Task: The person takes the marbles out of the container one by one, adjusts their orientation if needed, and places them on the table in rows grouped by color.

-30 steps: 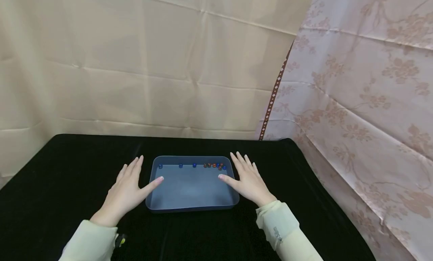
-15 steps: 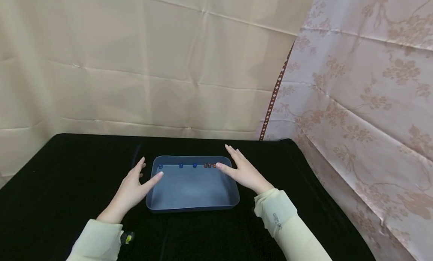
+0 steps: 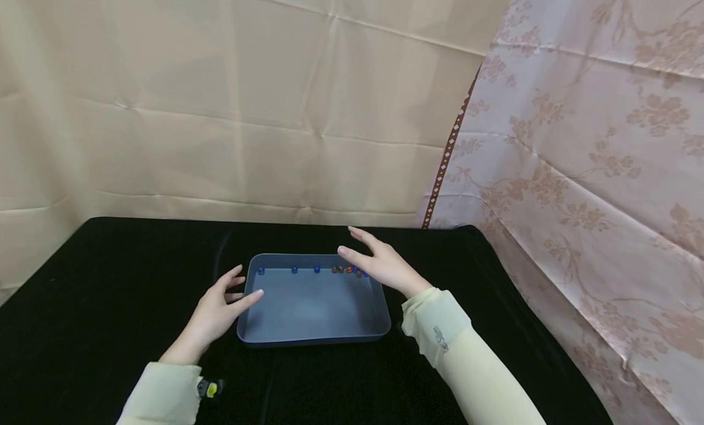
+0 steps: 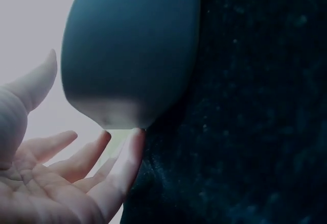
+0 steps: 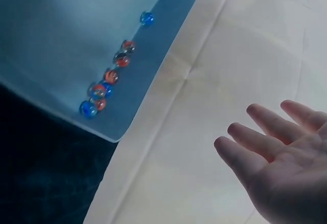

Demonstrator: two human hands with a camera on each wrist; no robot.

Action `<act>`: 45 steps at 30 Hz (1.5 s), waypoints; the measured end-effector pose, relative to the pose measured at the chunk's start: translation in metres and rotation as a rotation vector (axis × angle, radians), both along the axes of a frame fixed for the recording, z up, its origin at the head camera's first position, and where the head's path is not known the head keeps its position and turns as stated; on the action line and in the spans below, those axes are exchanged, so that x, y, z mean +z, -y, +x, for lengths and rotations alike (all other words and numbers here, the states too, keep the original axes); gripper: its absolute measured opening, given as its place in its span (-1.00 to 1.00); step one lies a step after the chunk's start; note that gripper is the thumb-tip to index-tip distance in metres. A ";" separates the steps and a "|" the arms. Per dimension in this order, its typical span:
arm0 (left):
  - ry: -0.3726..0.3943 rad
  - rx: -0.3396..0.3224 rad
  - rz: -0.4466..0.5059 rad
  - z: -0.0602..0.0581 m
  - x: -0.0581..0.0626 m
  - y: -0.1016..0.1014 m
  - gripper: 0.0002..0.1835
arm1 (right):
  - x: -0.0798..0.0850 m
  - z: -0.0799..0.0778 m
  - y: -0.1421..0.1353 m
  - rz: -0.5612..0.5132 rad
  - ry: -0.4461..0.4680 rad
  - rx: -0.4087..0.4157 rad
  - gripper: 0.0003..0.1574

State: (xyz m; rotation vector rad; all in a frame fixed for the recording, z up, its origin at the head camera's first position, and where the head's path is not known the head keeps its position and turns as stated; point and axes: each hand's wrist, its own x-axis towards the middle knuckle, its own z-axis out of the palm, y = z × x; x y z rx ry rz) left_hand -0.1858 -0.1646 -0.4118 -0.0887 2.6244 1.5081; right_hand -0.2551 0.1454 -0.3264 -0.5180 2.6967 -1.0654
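Marbles [image 3: 316, 269] along the far side of the tray [image 3: 313, 309]

The tray sits on the table [image 3: 137, 278], marbles spaced apart at left, bunched (most of them) near the far right corner. The left hand [image 3: 217, 309] is at its left end, the right hand [image 3: 387, 266] by the far right corner. Behind hangs a curtain [image 3: 264, 107]; right, a side curtain [image 3: 594, 137]

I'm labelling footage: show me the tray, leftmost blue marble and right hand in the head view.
Tray [image 3: 313, 309], head view, bare inside floor.
Leftmost blue marble [image 3: 261, 271], head view, its middle.
Right hand [image 3: 385, 265], head view, middle of its back.
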 end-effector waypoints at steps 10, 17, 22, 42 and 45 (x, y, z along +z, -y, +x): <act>0.008 0.003 0.037 -0.002 -0.009 0.000 -0.05 | 0.007 -0.008 0.018 -0.020 0.020 0.037 -0.03; 0.043 -0.008 0.076 -0.004 -0.010 0.003 -0.04 | 0.008 -0.016 0.026 -0.027 0.055 0.042 -0.07; 0.074 -0.030 0.085 -0.005 -0.011 0.006 -0.01 | 0.007 -0.023 0.032 -0.056 0.097 0.044 -0.09; 0.106 -0.213 0.166 -0.005 -0.018 0.022 0.03 | -0.017 -0.042 0.050 -0.111 0.231 0.037 -0.04; 0.098 -0.236 0.178 -0.004 -0.019 0.023 0.05 | -0.022 -0.044 0.052 -0.117 0.243 0.032 -0.04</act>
